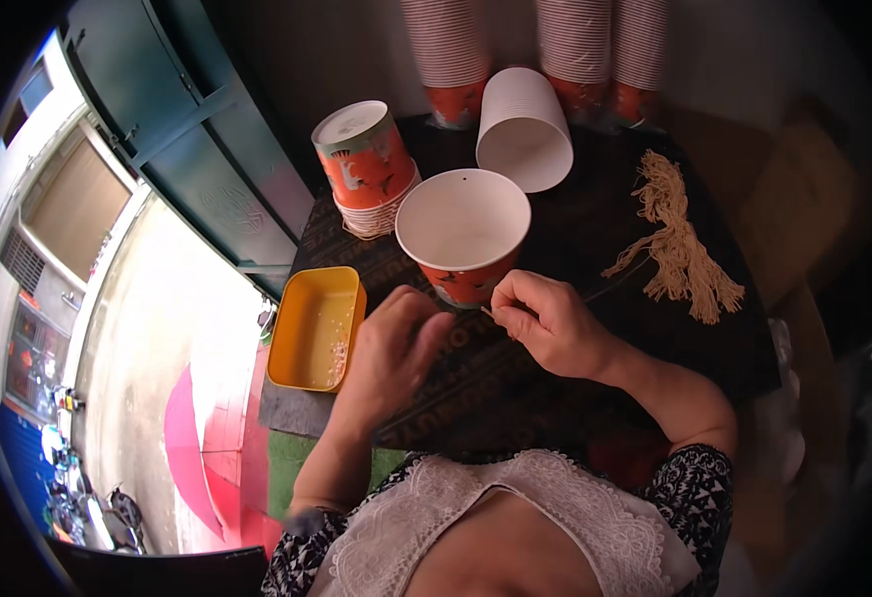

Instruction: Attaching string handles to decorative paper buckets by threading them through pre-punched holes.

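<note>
A paper bucket (471,284), white inside and orange-red with a pattern outside, stands upright before me on the dark table. A small dark hole shows near its far rim. My right hand (552,326) is at the bucket's near right side, thumb and forefinger pinched on a tiny pale bit whose kind I cannot make out. My left hand (396,338) hovers between the bucket and a yellow plastic box (289,338). Its fingers are loosely bent, the thumb stands apart, and no held thing shows. Small pale and reddish pieces lie in the box.
Upside-down nested paper buckets (366,164) stand at the back left. A white bucket (525,124) lies on its side behind the middle one. Tall bucket stacks (575,45) line the wall. A bundle of tan strings (679,234) lies right. An open green door (207,149) is left.
</note>
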Demonstrator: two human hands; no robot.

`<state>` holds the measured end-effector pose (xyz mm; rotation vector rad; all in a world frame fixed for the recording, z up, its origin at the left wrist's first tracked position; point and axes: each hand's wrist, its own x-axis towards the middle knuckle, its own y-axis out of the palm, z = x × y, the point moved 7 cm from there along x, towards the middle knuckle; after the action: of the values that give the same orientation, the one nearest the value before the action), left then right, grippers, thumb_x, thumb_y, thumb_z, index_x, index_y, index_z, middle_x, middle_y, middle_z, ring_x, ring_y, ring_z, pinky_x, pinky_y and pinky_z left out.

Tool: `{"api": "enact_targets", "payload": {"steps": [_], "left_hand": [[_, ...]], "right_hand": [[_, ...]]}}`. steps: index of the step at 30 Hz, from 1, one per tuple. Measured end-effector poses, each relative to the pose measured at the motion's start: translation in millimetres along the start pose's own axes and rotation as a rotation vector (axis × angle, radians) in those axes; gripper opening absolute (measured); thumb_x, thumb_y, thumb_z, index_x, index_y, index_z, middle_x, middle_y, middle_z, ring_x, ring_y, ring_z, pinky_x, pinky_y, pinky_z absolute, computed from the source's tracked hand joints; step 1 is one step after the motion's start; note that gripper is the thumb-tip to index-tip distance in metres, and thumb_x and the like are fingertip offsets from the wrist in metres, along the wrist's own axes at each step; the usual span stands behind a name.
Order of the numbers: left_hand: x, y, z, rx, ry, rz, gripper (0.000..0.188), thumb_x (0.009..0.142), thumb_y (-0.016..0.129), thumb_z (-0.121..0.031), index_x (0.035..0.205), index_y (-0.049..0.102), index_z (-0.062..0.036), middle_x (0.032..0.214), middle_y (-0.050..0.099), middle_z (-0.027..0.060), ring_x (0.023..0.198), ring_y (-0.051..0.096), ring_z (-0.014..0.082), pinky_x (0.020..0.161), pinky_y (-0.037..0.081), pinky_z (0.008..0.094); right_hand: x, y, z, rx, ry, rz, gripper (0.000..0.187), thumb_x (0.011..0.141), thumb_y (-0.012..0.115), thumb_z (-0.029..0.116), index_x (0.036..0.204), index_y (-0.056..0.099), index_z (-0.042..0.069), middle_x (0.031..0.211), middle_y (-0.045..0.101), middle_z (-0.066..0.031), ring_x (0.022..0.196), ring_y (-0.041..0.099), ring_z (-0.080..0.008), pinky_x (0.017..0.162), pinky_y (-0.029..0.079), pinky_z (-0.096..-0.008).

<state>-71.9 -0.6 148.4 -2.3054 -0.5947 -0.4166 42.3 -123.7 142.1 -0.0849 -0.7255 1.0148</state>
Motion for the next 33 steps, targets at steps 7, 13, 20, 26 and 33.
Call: {"api": "enact_targets", "payload": {"steps": [7, 13, 20, 26, 33], "left_hand": [[-0.4, 34.6, 5.5, -0.225, -0.077, 0.076, 0.024, 0.097, 0.055, -0.018, 0.085, 0.057, 0.0016, 0.069, 0.055, 0.0046, 0.065, 0.05, 0.0102, 0.059, 0.042, 0.0255], [-5.0, 31.4, 9.2, -0.153, -0.087, 0.019, 0.012, 0.093, 0.052, -0.007, 0.085, 0.054, 0.0019, 0.065, 0.053, 0.0142, 0.055, 0.05, 0.021, 0.054, 0.042, 0.0327], [-5.7, 25.9, 4.2, -0.088, -0.113, 0.096, 0.006, 0.091, 0.053, -0.004, 0.089, 0.053, 0.0012, 0.072, 0.056, 0.016, 0.063, 0.058, 0.0255, 0.059, 0.046, 0.0337], [-0.6, 18.7, -5.5, -0.073, -0.057, 0.141, 0.005, 0.088, 0.054, 0.002, 0.092, 0.052, -0.0006, 0.08, 0.059, 0.014, 0.072, 0.061, 0.0256, 0.065, 0.048, 0.032], [34.7, -8.3, -18.1, 0.417, 0.177, -0.001, 0.03, 0.079, 0.057, 0.005, 0.107, 0.05, -0.0009, 0.111, 0.054, 0.0184, 0.107, 0.051, 0.0365, 0.091, 0.042, 0.0418]], "right_hand": [[-0.6, 13.5, 7.0, -0.051, -0.092, 0.013, 0.01, 0.084, 0.06, 0.0, 0.087, 0.051, 0.0, 0.078, 0.058, -0.0157, 0.07, 0.06, -0.0326, 0.061, 0.047, -0.0369], [-6.7, 19.4, -10.9, 0.096, 0.079, 0.033, 0.007, 0.089, 0.061, 0.004, 0.089, 0.054, 0.0, 0.072, 0.058, -0.0097, 0.065, 0.056, -0.0122, 0.058, 0.045, -0.0292], [-13.1, 23.0, -11.2, 0.043, 0.084, 0.001, 0.009, 0.088, 0.063, 0.005, 0.085, 0.057, 0.0, 0.065, 0.059, -0.0067, 0.06, 0.054, -0.0068, 0.052, 0.043, -0.0267], [-10.2, 15.7, -8.4, 0.014, 0.062, -0.043, 0.007, 0.085, 0.064, 0.002, 0.083, 0.058, 0.001, 0.064, 0.059, -0.0052, 0.06, 0.054, -0.0056, 0.052, 0.044, -0.0257], [6.3, -23.3, 10.8, 0.053, -0.02, -0.16, 0.007, 0.087, 0.06, 0.0, 0.08, 0.058, 0.001, 0.062, 0.049, 0.007, 0.057, 0.042, 0.0022, 0.049, 0.034, -0.0179]]}}
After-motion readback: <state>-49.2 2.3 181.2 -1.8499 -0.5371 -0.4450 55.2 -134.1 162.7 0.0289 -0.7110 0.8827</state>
